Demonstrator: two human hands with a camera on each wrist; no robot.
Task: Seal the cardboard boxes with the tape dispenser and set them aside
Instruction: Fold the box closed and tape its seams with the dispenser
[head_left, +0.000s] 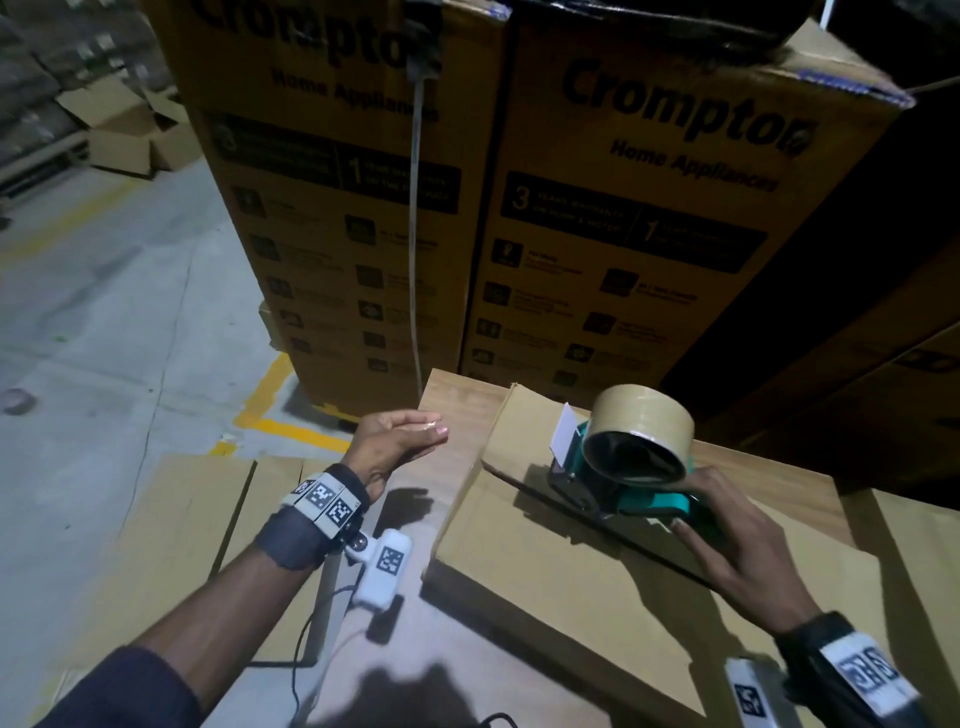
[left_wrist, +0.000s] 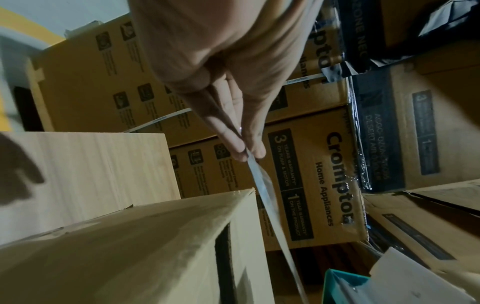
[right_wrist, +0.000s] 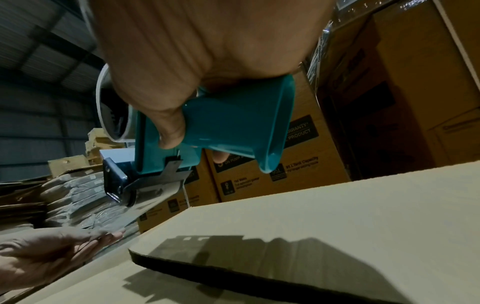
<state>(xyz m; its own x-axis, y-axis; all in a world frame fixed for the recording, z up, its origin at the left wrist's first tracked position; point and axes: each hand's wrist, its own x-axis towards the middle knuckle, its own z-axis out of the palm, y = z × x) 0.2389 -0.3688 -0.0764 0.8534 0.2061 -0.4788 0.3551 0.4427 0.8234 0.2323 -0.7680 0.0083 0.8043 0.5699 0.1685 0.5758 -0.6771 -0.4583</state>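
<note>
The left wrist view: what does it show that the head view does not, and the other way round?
Only the left wrist view shows the tape strip pinched at the fingertips of the left hand and running down to the dispenser, of which only a teal corner is visible.

Only the head view shows the tape roll and the right hand gripping the dispenser handle above the box.

Both show the left hand, the box, the wooden table and the Crompton cartons behind.

Two hands (head_left: 400, 441) — one tape dispenser (head_left: 623, 467) (one roll) — one box (head_left: 571, 545).
</note>
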